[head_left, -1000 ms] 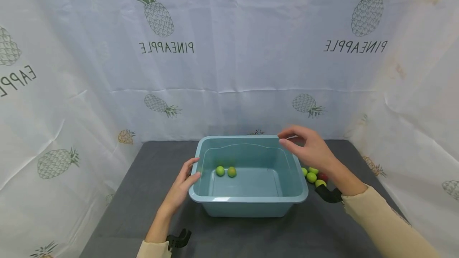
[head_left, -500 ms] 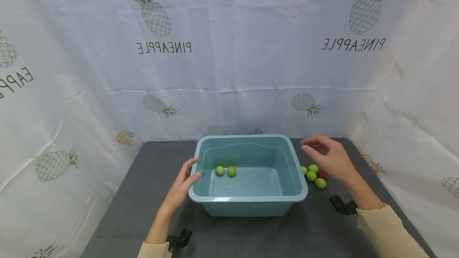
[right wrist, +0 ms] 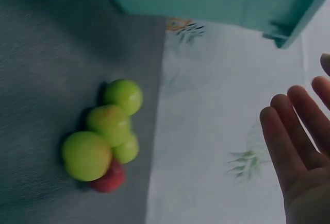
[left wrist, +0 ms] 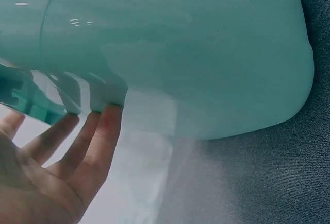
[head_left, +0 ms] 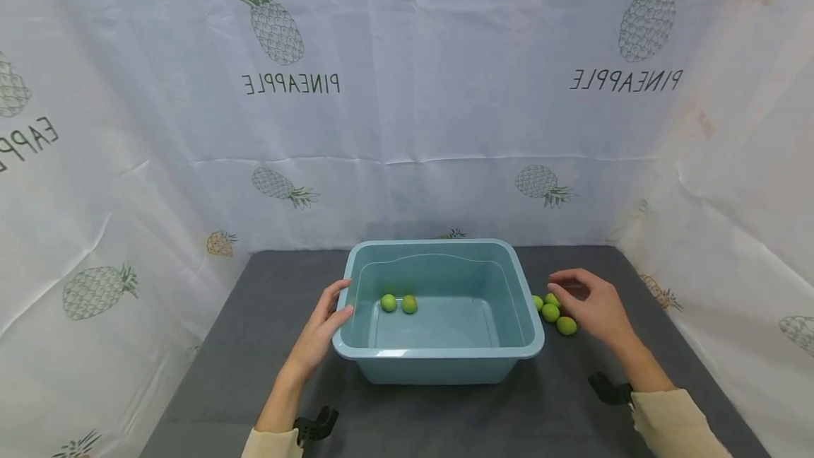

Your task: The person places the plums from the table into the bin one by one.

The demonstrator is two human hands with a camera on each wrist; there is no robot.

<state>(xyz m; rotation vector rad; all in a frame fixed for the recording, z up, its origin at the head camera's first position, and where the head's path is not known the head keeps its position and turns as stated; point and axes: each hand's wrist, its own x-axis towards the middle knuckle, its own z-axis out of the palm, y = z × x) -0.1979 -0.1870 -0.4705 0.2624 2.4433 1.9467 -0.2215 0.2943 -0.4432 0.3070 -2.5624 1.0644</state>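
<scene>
A light blue plastic basin stands on the grey table, with two small green round fruits on its floor. My left hand holds the basin's left rim; in the left wrist view its fingertips touch the outside under the rim. Beside the basin's right wall lies a group of green apple-like fruits, and a red one shows among them in the right wrist view. My right hand hovers above and right of this group, fingers loosely bent, holding nothing. It covers the red fruit in the head view.
The dark grey table extends around the basin. White cloth printed with pineapples hangs behind it and at both sides. Black wrist straps are on both arms.
My right hand has moved from above the basin's back right corner rightward and down to the fruit group. The left hand has stayed on the rim, and the basin has not moved.
</scene>
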